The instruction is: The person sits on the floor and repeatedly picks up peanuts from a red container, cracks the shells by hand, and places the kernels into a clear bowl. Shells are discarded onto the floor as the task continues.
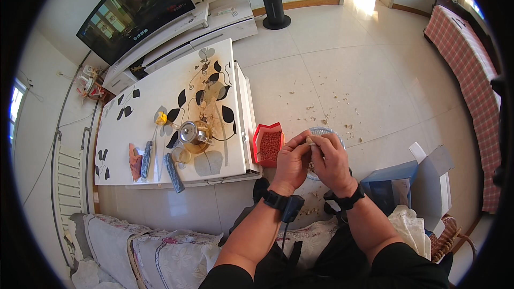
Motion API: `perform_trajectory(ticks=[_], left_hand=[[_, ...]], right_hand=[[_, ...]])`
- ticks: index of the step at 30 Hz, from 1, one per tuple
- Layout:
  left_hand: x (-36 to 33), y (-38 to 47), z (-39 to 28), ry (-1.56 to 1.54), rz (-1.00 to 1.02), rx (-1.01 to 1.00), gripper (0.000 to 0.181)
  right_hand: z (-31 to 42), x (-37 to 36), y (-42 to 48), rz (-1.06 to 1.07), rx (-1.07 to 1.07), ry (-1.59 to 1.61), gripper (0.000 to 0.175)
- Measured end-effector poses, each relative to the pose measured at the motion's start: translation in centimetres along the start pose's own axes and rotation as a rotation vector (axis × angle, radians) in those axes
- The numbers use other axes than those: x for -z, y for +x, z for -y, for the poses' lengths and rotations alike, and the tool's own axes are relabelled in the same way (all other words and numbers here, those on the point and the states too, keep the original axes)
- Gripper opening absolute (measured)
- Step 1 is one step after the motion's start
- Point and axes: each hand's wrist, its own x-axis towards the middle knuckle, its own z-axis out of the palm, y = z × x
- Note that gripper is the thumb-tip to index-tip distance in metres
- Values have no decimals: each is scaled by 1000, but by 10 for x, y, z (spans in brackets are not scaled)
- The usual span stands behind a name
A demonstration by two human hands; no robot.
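Observation:
My left hand (294, 160) and my right hand (330, 158) meet in front of me, fingertips together around a small pale piece (308, 139), seemingly a peanut shell. Both hands grip it. Below them is a light-blue plastic basket (339, 138), mostly hidden by my hands, with pale bits inside. Just left of my left hand stands a red box (255, 144) filled with reddish peanut kernels (271, 146). Broken shells (324, 122) are scattered on the floor beyond my hands and between my feet.
On the left, a white coffee table (116, 140) holds a glass teapot (194, 136), a glass cup (181, 155), blue wrapped packets (172, 172) and a yellow object (161, 118). An opened blue carton (391, 184) stands at right. A sofa with a patterned cover (176, 245) lies below.

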Motion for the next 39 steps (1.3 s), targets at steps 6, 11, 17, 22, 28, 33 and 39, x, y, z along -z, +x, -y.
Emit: perform_trajectory(ticks=[6, 11, 17, 22, 28, 33, 39], left_hand=[[-1, -2, 1, 94, -79, -61, 31], [-2, -2, 1, 96, -53, -72, 30], [-1, -2, 2, 97, -20, -86, 32], [0, -3, 3, 164, 32, -87, 26], [-1, -3, 9, 198, 59, -95, 25], [0, -2, 13, 151, 72, -75, 24], [11, 6, 11, -92, 46, 44, 26]], right_hand=[[-2, -1, -1, 15, -31, -6, 22], [-7, 0, -1, 27, -198, 149, 20], [-12, 5, 0, 112, -623, 637, 15], [-12, 8, 0, 106, -684, 688, 7], [-20, 2, -6, 37, -557, 511, 5], [-19, 1, -4, 14, -618, 436, 5], [-1, 5, -1, -4, -130, 106, 14]])
